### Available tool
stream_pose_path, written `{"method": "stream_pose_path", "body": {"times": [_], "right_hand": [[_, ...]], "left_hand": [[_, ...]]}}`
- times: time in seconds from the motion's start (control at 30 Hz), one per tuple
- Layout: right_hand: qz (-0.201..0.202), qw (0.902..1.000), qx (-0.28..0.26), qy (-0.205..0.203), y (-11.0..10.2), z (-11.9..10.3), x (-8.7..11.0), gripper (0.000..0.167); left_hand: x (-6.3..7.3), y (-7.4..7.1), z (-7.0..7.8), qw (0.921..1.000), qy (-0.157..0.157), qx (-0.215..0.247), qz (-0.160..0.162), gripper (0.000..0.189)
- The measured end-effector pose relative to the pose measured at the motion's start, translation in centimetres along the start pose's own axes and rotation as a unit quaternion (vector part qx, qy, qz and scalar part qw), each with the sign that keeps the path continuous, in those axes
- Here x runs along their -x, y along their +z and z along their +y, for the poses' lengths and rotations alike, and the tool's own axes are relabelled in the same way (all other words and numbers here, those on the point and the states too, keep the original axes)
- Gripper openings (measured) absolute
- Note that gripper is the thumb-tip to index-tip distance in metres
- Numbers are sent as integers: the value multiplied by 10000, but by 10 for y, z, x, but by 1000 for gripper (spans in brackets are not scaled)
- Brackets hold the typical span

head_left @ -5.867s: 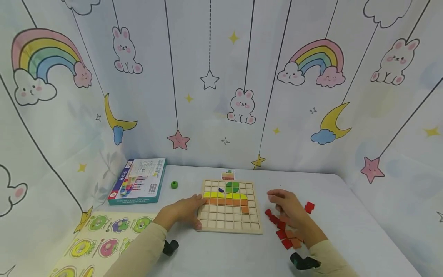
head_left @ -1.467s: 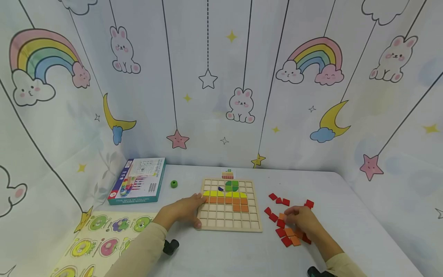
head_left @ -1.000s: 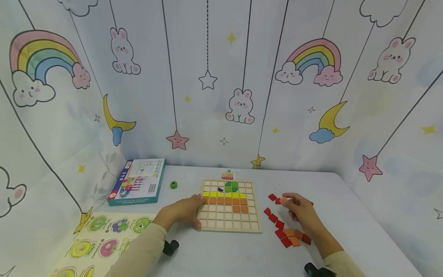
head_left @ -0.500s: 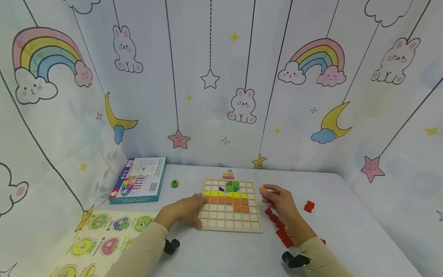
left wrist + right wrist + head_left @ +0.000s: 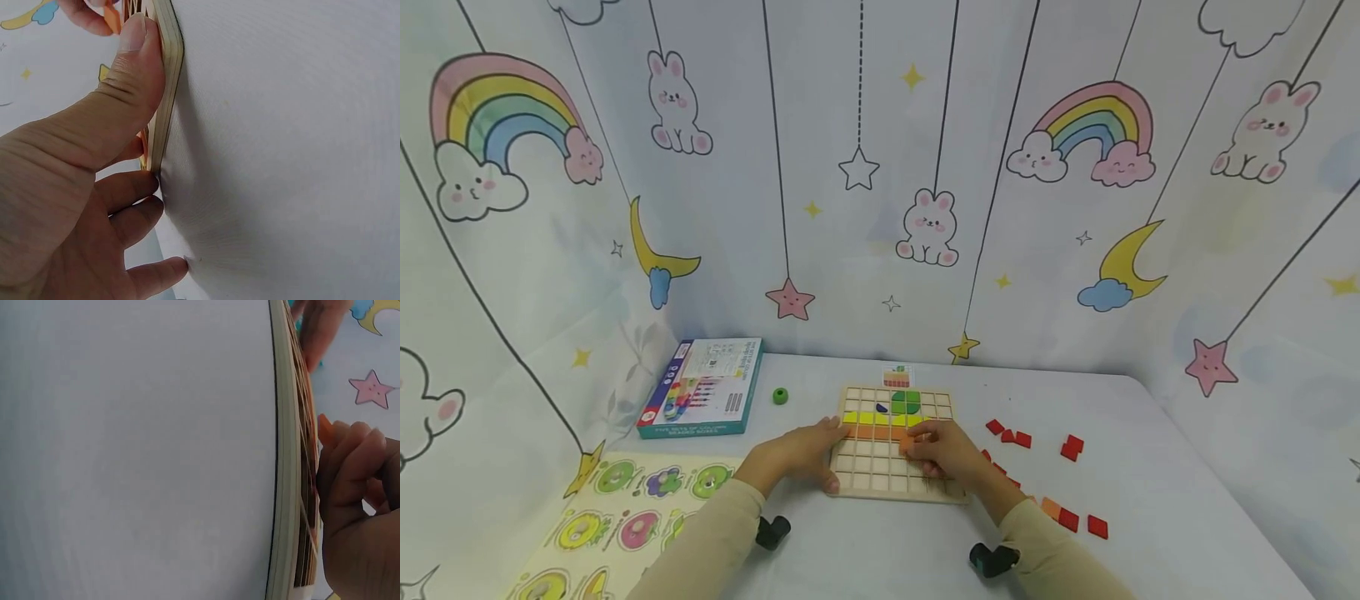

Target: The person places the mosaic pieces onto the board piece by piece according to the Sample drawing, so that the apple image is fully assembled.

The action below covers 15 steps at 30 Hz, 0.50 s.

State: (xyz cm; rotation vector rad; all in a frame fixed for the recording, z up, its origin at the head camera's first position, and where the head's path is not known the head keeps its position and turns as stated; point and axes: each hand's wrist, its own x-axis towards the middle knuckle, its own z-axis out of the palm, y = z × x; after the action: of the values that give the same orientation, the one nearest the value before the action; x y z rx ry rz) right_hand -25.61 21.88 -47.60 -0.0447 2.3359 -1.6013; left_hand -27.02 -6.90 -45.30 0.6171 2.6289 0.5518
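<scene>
A wooden grid board [image 5: 872,477] lies on the table with colored tiles in its upper cells: green ones [image 5: 906,403], a yellow row [image 5: 861,417] and an orange row. My left hand [image 5: 801,454] holds the board's left side, thumb at the near corner; in the left wrist view the thumb [image 5: 140,69] lies over the wooden edge. Above the board, my right hand [image 5: 951,454] pinches an orange square tile [image 5: 906,444] between thumb and fingers, close over the cells below the orange row. The tile [image 5: 325,430] pokes out from the fingertips in the right wrist view.
Loose red tiles [image 5: 1097,527] and an orange tile [image 5: 1051,508] lie scattered right of the board. A small picture card [image 5: 897,377] sits behind it. To the left are a green bead [image 5: 780,396], a boxed set [image 5: 703,387] and a sheet of fruit pictures [image 5: 638,533].
A second orange tile joined the lower row on the board. My right hand then picked another orange tile from the pile and carried it left over the board. The left hand stayed put.
</scene>
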Motion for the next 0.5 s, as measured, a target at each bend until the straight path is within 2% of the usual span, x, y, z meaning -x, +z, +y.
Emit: {"method": "stream_pose_path", "body": {"times": [0.1,0.37,0.43,0.5], "right_hand": [[60,9978,647,-153,10,-7,1,38],[494,9862,1568,-213,20,-11,1,39],[568,9866,1504,-262,16,-11,2,41],[621,9916,1104,-261,6,-11,6,43]], "left_hand": [[0,-1,0,10000,16,-11,-6,98],[1,-1,1,10000,-20,-2,-9,98],[1,-1,1,10000,-33,6,-7,98],[0,0,0,10000,-26,-1,-4,98]]}}
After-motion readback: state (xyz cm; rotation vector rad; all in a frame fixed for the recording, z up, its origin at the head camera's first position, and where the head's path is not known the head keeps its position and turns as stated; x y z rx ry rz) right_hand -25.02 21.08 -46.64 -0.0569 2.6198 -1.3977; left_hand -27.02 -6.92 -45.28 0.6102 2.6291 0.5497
